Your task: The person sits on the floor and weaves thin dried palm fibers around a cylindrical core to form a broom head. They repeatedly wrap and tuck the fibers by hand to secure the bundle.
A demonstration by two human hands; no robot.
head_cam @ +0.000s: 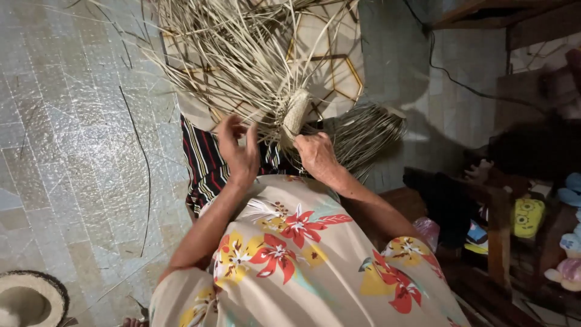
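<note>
Head camera is showing the right hand gripping the small woven straw piece over the lap, loose strands fanning outward. Left hand is pinching strands beside it. A straw hat is lying cut off at the floor's lower-left corner.

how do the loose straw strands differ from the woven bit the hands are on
The loose strands fan out thin, separate and splayed; the woven piece is a tight, compact column. The strands spread far wider than the woven piece. The right hand touches the woven piece; the left hand pinches strands. Both are pale straw.
</note>
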